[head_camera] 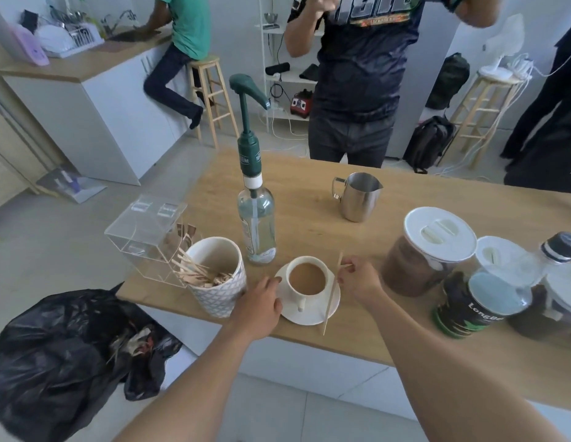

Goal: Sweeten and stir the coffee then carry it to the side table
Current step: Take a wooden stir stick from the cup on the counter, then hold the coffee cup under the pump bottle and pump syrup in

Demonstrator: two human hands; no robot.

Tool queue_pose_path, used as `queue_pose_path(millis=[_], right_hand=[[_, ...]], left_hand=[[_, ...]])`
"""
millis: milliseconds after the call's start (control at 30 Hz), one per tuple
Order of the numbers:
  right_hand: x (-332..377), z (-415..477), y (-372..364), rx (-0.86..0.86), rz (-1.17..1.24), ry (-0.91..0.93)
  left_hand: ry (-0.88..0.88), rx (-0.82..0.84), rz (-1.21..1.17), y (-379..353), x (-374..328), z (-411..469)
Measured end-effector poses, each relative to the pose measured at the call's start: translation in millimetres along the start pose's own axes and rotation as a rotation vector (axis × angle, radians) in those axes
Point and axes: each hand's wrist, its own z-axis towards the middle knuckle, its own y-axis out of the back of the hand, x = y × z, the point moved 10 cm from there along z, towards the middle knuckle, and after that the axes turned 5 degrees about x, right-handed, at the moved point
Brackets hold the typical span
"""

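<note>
A white cup (306,279) of milky coffee stands on a white saucer (309,318) near the front edge of the wooden table (309,193). My left hand (261,309) grips the saucer's left rim with its fingertips. A thin wooden stir stick (329,306) lies slanted across the saucer's right side, its lower end past the rim. My right hand (357,280) pinches the stick near its upper end, right of the cup. A clear syrup bottle (256,218) with a green pump stands just behind the cup.
A patterned pot (217,275) of sticks and an acrylic box (143,231) sit left of the cup. A steel pitcher (357,196), lidded jars (430,253) and a green tin (475,304) stand to the right. A black rubbish bag (64,355) lies at floor left. A person (357,74) stands across the table.
</note>
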Motion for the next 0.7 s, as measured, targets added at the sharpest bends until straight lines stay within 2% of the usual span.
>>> queue_pose_path(millis=[267, 700], right_hand=[[-9.7, 26.8, -20.2, 0.066, -0.015, -0.042], [-17.6, 33.7, -26.9, 0.055, -0.060, -0.005]], left_hand=[[0.019, -0.025, -0.001, -9.2, 8.9, 7.3], [0.012, -0.085, 0.083, -11.8, 2.1, 7.4]])
